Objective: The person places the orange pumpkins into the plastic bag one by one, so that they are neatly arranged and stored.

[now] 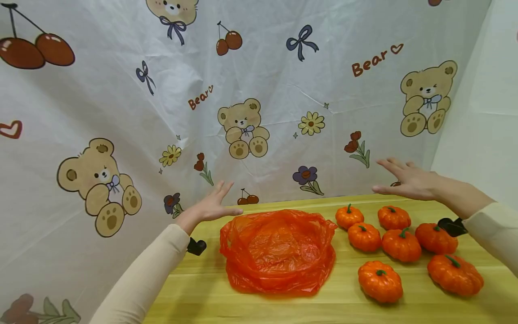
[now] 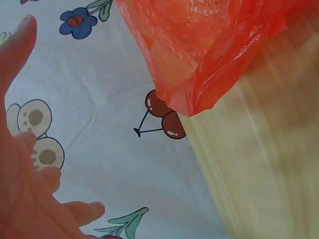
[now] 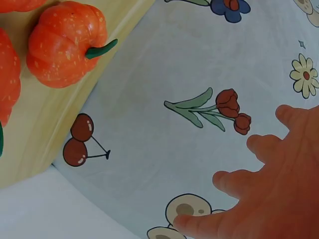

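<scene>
The left hand (image 1: 207, 209) is nearer the red plastic bag (image 1: 279, 280), the right hand (image 1: 409, 181) nearer the orange pumpkins (image 1: 401, 246) lying below it, both hands' fingers spread and empty.

On desk (image 1: 194, 297): bag (image 1: 279, 281); seven pumpkins (image 1: 364, 238) to its right, five grouped behind the other two. Sheet (image 1: 275, 85) behind desk, bag and pumpkins.

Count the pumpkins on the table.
7, all right of the red bag: back-left pumpkin, back-right pumpkin, middle-left pumpkin, middle pumpkin, middle-right pumpkin, front-left pumpkin, front-right pumpkin. The right sleeve covers some table, possibly hiding more.
</scene>
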Demonstrator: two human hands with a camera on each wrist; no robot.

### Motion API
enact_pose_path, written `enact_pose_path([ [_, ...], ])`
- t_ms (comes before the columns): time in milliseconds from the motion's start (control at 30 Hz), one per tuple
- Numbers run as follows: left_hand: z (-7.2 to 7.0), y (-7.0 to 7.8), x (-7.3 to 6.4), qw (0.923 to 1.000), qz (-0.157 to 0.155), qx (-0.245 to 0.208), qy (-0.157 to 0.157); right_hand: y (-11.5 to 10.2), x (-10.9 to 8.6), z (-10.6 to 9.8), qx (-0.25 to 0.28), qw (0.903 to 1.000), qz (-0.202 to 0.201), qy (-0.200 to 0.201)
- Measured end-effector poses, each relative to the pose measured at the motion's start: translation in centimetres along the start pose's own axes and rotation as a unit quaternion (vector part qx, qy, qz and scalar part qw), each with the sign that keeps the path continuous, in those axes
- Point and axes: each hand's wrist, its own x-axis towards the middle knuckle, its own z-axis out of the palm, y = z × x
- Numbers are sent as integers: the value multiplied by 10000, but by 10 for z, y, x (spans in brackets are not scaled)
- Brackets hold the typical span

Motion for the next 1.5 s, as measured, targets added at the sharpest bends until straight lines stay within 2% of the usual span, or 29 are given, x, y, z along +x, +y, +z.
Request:
enact_pose_path([
  [200,9,-12,-4,9976,230,-627,192,-2,-10,2,266,9995,-150,57],
  [400,12,-19,-7,9963,371,-663,403,-11,-20,2,488,9983,-285,129],
  [667,22,-24,-12,9882,258,-1317,737,-17,-37,10,922,9938,-551,272],
  [800,28,-27,-16,9789,170,-1833,885,-17,-45,14,993,9930,-554,309],
  [1033,34,-27,-24,9545,71,-2773,1091,-17,-60,16,1237,9902,-550,355],
  [1333,49,-31,-32,9369,276,-3276,1186,-15,-77,21,1226,9879,-691,647],
  [1500,55,-32,-38,9255,161,-3535,1348,-15,-83,26,1308,9866,-662,710],
])
